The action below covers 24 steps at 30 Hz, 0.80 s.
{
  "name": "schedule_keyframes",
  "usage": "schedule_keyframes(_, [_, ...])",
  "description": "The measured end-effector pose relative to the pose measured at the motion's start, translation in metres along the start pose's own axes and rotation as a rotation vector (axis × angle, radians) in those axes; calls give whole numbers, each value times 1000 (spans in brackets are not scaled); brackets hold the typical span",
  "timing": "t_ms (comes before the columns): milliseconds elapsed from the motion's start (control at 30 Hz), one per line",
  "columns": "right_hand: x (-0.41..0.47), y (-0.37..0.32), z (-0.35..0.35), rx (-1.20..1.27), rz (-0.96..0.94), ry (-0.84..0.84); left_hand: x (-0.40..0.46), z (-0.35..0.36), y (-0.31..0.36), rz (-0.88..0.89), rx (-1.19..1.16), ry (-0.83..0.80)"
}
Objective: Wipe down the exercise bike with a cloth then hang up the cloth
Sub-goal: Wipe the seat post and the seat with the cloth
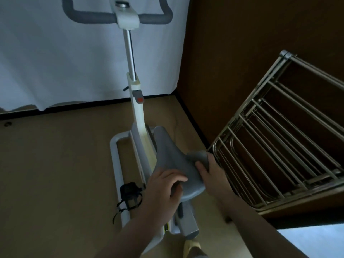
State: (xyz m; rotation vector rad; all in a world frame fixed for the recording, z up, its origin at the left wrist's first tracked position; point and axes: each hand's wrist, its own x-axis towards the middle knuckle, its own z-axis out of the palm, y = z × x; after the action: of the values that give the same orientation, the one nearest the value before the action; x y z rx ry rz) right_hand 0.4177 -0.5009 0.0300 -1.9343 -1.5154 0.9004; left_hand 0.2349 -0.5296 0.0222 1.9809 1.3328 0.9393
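The white exercise bike (138,116) stands below me, its grey handlebar (89,17) at the top and its grey saddle (173,161) in the middle of the head view. My left hand (163,189) grips the saddle's near left edge, fingers curled over the top. My right hand (210,172) holds a bunched grey cloth (197,155) against the saddle's right side, fingers curled round it. Cloth and saddle are nearly the same grey, so where the cloth ends is hard to tell.
A metal drying rack (279,131) with several bars stands close on the right, almost touching my right hand. A brown wall (232,43) is behind it. A white curtain (55,62) hangs behind the bike. A black pedal (130,196) sticks out on the left over the tan floor (55,164).
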Motion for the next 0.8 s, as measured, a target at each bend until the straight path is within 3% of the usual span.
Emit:
schedule_keyframes(100, [16, 4, 1, 42, 117, 4, 2, 1, 0, -13, 19, 11])
schedule_keyframes(167, [0, 6, 10, 0, -33, 68, 5, 3, 1, -17, 42, 46])
schedule_keyframes(233, [-11, 14, 8, 71, -180, 21, 6, 8, 5, -40, 65, 91])
schedule_keyframes(333, [9, 23, -7, 130, -154, -108, 6, 20, 11, -121, 117, 174])
schedule_keyframes(400, [14, 24, -7, 115, -140, -63, 9, 28, 15, -177, 170, 223])
schedule_keyframes(467, [3, 21, -3, 26, -293, -31, 10, 33, 18, -213, 195, 263])
schedule_keyframes(533, [-1, 22, -3, 3, -427, -112, 10, 38, 21, -244, 198, 321])
schedule_keyframes(700, [37, 31, -8, 206, -193, -199, 14, 48, 32, -341, 239, 402])
schedule_keyframes(800, [28, 33, -15, 131, -453, -250, 15, 52, 32, -357, 239, 445])
